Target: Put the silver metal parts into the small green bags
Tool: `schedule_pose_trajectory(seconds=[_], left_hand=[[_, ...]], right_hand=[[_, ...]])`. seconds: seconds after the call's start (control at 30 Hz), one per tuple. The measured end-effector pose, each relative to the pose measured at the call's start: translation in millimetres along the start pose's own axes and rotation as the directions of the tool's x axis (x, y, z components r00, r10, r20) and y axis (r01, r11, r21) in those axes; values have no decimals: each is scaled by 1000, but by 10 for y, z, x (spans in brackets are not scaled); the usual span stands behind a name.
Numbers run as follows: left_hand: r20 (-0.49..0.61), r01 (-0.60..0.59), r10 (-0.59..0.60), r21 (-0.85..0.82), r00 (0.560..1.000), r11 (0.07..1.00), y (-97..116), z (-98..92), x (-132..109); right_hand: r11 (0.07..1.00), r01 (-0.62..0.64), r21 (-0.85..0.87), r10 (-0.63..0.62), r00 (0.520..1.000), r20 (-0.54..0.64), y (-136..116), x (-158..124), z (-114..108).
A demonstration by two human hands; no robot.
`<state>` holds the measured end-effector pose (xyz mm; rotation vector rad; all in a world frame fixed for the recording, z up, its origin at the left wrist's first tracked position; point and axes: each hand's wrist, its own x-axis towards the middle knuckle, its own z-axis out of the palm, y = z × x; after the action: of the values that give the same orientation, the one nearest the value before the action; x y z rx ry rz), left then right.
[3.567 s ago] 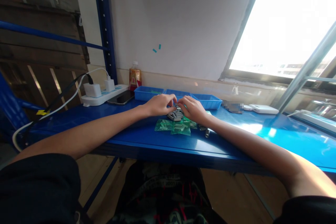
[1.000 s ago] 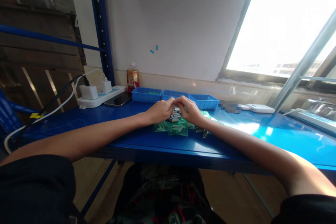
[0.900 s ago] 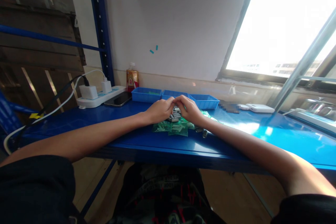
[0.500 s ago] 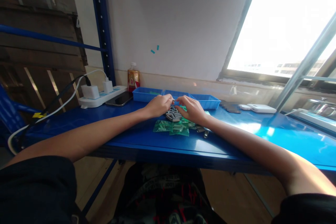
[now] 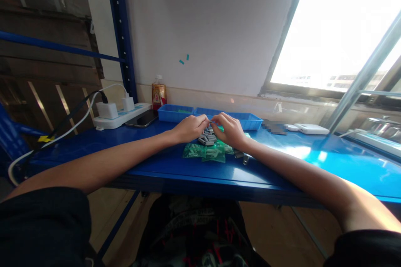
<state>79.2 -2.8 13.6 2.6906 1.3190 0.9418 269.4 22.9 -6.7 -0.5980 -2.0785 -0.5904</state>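
Observation:
My left hand (image 5: 191, 128) and my right hand (image 5: 229, 129) meet fingertip to fingertip above a pile of small grey metal pieces (image 5: 207, 137). Both are closed in a pinch; what lies between the fingers is too small to name. Green plastic packets (image 5: 214, 153) with small pieces inside lie just in front of the pile. Beside them, under my right wrist, are a few metal cylinders (image 5: 245, 159). Blue trays (image 5: 250, 123) stand in a row behind my hands; green material shows in the left one.
A white power strip (image 5: 122, 119) with plugged-in chargers, a dark phone (image 5: 143, 118) and a bottle (image 5: 159, 94) stand at the left. White devices (image 5: 312, 129) and a dark blurred object (image 5: 274, 127) lie at the right. A metal pole rises by the window.
My right hand's thumb and fingers have closed together, and its fingertips have come left to my left hand's fingertips. The packets and trays have stayed in place.

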Motion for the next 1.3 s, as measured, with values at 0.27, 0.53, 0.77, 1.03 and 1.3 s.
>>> schedule_pose_trajectory(seconds=[0.27,0.53,0.77,1.03,1.3], left_hand=[[-54,-128,137,134,989,983,-4,-59,-2],[-16,-99,100,72,995,993,-3,-27,7],[-9,-112,113,77,994,991,-13,-39,8],[-68,-142,153,140,986,980,-14,-52,-12],[-77,-100,112,150,991,984,11,-64,-7]], right_hand=[[993,-74,89,75,997,-1,13,-4,18],[999,-32,34,30,997,67,20,-11,-13],[1000,-1,12,0,998,59,-4,8,-35],[998,-46,37,44,998,48,9,15,-16],[999,-38,36,36,997,70,0,2,-35]])
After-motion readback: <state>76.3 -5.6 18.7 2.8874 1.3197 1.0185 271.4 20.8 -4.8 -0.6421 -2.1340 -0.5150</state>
